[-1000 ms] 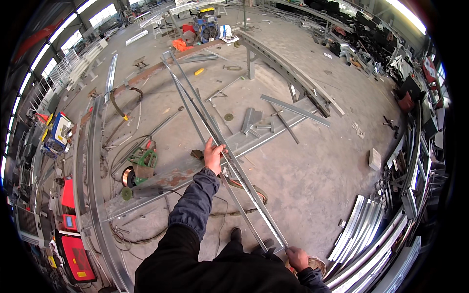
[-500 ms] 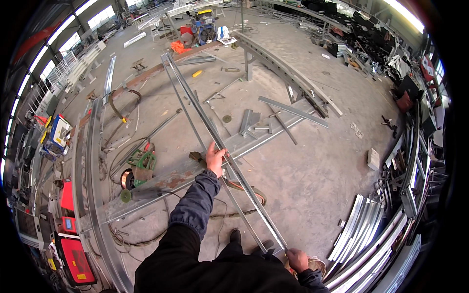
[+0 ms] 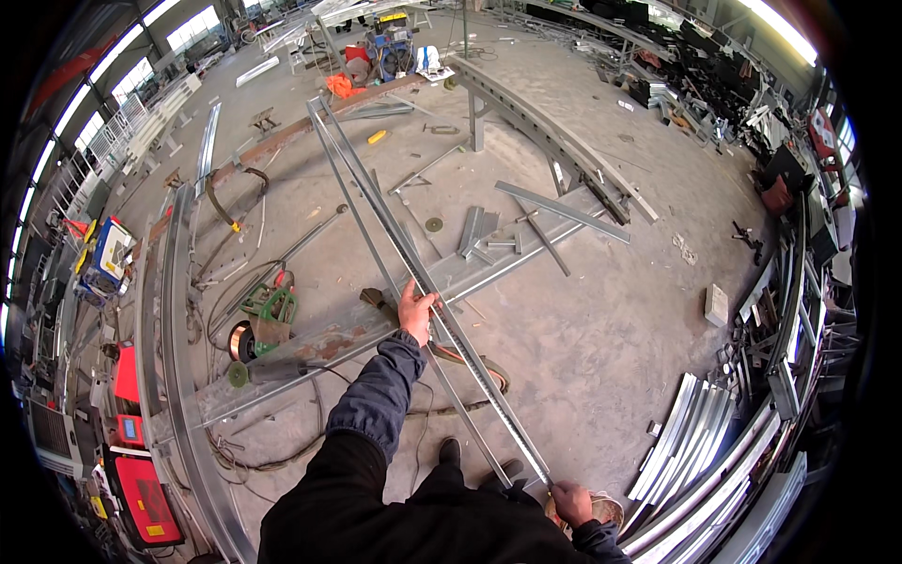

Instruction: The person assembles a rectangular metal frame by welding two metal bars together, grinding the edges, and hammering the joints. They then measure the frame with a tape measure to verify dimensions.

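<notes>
A long, narrow metal frame (image 3: pixel 365 177) with two thin rails slants from the far left toward my body, resting across a broad steel beam (image 3: pixel 324 350). My left hand (image 3: pixel 415 313) is closed around its right-hand rail near the beam, thumb across the top. At the near end of that rail is my right hand (image 3: pixel 571 505), its fingers closed; what they pinch is hidden. Between the hands, a narrow strip with fine marks (image 3: pixel 484 383), like a tape measure blade, runs along the rail. Beneath my right hand is a partly covered bucket (image 3: pixel 609 510).
Left of the beam lie a green wire feeder (image 3: pixel 272 308), a copper wire spool (image 3: pixel 241 342) and cables. Cut metal pieces (image 3: pixel 481 231) rest on the beam's far part. A steel trestle (image 3: pixel 550 136) stands beyond. Metal strips (image 3: pixel 678 437) are stacked at the right.
Both hands stay at the rail. My left hand has shifted very slightly toward me, and the frame's far end sits a touch farther left in view.
</notes>
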Motion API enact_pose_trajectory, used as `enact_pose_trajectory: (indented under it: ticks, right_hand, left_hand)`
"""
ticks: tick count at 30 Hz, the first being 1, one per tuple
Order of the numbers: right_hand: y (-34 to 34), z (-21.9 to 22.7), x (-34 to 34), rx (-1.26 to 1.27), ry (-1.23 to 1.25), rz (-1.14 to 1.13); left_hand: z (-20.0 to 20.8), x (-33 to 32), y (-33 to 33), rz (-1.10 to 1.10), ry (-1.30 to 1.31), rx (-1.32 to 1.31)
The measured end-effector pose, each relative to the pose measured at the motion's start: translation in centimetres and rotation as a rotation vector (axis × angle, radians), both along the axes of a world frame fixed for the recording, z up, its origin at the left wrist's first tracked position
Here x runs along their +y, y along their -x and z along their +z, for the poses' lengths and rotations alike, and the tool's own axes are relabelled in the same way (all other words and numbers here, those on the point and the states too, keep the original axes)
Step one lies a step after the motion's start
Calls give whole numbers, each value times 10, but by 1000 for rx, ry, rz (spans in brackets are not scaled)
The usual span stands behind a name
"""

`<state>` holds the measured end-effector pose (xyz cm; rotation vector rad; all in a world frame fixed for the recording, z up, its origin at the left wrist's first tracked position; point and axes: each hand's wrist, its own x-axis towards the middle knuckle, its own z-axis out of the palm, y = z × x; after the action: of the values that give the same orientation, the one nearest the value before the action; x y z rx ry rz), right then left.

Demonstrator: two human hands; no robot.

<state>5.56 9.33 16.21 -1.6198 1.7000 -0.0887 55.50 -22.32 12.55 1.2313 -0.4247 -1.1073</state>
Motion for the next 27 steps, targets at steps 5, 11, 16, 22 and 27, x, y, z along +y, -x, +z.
enact_pose_trajectory:
  ticks: [5,11,16,22,27]
  right_hand:
    - [8,-12,1,-26,49,62]
    - [-1,1,-3,6,-1,10]
    - [3,-2,0,-16,22,21]
    - [5,-4,2,-20,19,28]
    - [4,-2,1,-7,2,31]
  left_hand:
    - [-6,0,-1,-9,7,-24]
    - [-9,0,-4,-1,13,-5]
    - [-8,3,-2,-8,12,-33]
    - [-7,6,-1,-15,11,-36]
    - [-5,7,1,-11,3,-38]
